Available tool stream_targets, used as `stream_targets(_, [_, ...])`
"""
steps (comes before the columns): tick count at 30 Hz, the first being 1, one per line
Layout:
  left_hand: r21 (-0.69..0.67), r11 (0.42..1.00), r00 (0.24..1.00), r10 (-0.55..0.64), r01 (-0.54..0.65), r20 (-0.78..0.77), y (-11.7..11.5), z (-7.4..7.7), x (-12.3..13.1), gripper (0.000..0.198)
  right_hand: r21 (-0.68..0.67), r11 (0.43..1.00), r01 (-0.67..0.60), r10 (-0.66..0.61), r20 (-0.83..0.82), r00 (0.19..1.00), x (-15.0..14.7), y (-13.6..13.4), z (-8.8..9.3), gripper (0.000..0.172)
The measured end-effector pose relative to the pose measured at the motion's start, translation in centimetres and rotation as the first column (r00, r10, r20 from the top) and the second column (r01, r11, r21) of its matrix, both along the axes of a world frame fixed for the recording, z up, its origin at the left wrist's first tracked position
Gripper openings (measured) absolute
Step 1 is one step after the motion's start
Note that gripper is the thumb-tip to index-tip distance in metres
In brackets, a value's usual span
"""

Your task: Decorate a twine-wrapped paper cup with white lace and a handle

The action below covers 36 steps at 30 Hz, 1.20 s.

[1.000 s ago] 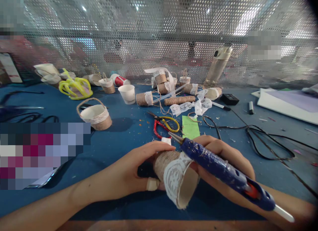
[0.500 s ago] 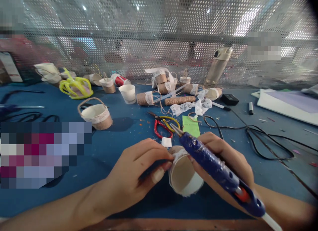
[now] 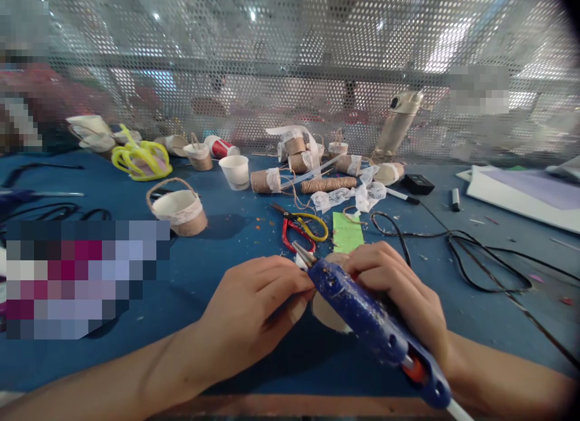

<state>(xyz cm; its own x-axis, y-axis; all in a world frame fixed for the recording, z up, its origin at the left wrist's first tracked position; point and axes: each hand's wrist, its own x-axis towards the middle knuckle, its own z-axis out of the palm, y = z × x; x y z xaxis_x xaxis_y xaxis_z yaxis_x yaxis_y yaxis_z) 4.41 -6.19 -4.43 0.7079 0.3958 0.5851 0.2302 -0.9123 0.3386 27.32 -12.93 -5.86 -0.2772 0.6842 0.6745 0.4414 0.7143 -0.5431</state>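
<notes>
In front of me a paper cup [image 3: 325, 311] lies tilted, its open mouth toward me and much of it hidden behind the glue gun. My left hand [image 3: 256, 303] is closed in a pinch at the cup's left rim; whether lace trim is between the fingertips I cannot tell. A blue hot glue gun [image 3: 371, 318], with a white glue stick at its rear, is in my right hand [image 3: 401, 288]. The fingers of that hand also curl round the cup's right side. The nozzle points up and left, above my left fingertips.
Red and yellow-handled scissors [image 3: 299, 228] and green paper [image 3: 348, 231] lie beyond the cup. A small twine-handled basket [image 3: 190, 220] stands left. Further back are a twine roll [image 3: 328, 185], white lace [image 3: 335, 199] and a plain cup [image 3: 235, 172]. A black cable [image 3: 462, 264] loops at right.
The glue gun has swung left and down, so its nozzle is now near my left fingertips and covers more of the cup. My right hand has shifted left with it; the cup has tipped.
</notes>
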Motion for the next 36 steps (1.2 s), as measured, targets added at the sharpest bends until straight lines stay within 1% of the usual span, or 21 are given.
stream_targets(2, [0.009, 0.999, 0.999, 0.035, -0.035, -0.008, -0.1, -0.2, -0.1, 0.013, -0.031, 1.000, 0.000, 0.001, 0.018, 1.000, 0.1, 0.3, -0.2, 0.015])
stream_targets(5, [-0.026, 0.998, 0.998, 0.049, -0.050, -0.024, 0.0, -0.5, -0.2, 0.012, -0.049, 0.999, 0.007, -0.007, -0.002, 1.000, 0.1, 0.6, -0.3, 0.017])
stream_targets(8, [-0.042, 0.998, 0.999, 0.040, -0.040, -0.008, 0.2, -0.8, -0.2, 0.012, -0.099, 0.990, 0.100, -0.105, -0.045, 0.993, -0.2, 0.8, -0.1, 0.025])
stream_targets(10, [-0.030, 0.999, 0.999, 0.028, -0.027, 0.031, 0.3, -0.9, -0.1, 0.015, -0.176, 0.973, 0.150, -0.163, -0.060, 0.985, -0.5, 0.9, 0.2, 0.026])
stream_targets(12, [-0.037, 0.999, 0.998, 0.021, -0.019, 0.053, 0.3, -0.9, -0.1, 0.016, -0.248, 0.958, 0.145, -0.170, -0.081, 0.982, -0.6, 0.9, 0.5, 0.023])
stream_targets(14, [-0.065, 0.998, 0.998, 0.022, -0.019, 0.058, 0.2, -0.8, -0.1, 0.016, -0.315, 0.943, 0.112, -0.153, -0.107, 0.983, -0.6, 1.0, 0.8, 0.019])
stream_targets(16, [-0.088, 0.996, 0.998, 0.021, -0.016, 0.059, 0.2, -0.7, -0.1, 0.017, -0.351, 0.932, 0.091, -0.141, -0.117, 0.983, -0.5, 1.1, 0.8, 0.018])
stream_targets(18, [-0.088, 0.996, 0.997, 0.017, -0.010, 0.071, 0.1, -0.7, -0.1, 0.016, -0.341, 0.935, 0.096, -0.141, -0.109, 0.984, -0.4, 1.2, 0.8, 0.018])
stream_targets(22, [-0.061, 0.998, 0.998, 0.010, -0.006, 0.067, 0.0, -0.7, -0.2, 0.016, -0.258, 0.959, 0.116, -0.142, -0.085, 0.986, -0.6, 1.3, 0.7, 0.016])
stream_targets(24, [-0.054, 0.999, 0.999, 0.002, 0.001, 0.053, 0.0, -0.6, -0.3, 0.015, -0.244, 0.961, 0.126, -0.148, -0.074, 0.986, -0.7, 1.2, 0.6, 0.016])
stream_targets(31, [-0.051, 0.999, 1.000, -0.015, 0.016, 0.010, 0.1, -0.4, -0.6, 0.016, -0.286, 0.949, 0.131, -0.162, -0.087, 0.983, -0.5, 1.2, 0.4, 0.017])
stream_targets(36, [-0.109, 0.994, 0.999, 0.002, -0.007, -0.052, -0.2, -0.5, -1.0, 0.027, -0.309, 0.943, 0.122, -0.164, -0.112, 0.980, -0.4, 1.1, 0.2, 0.015])
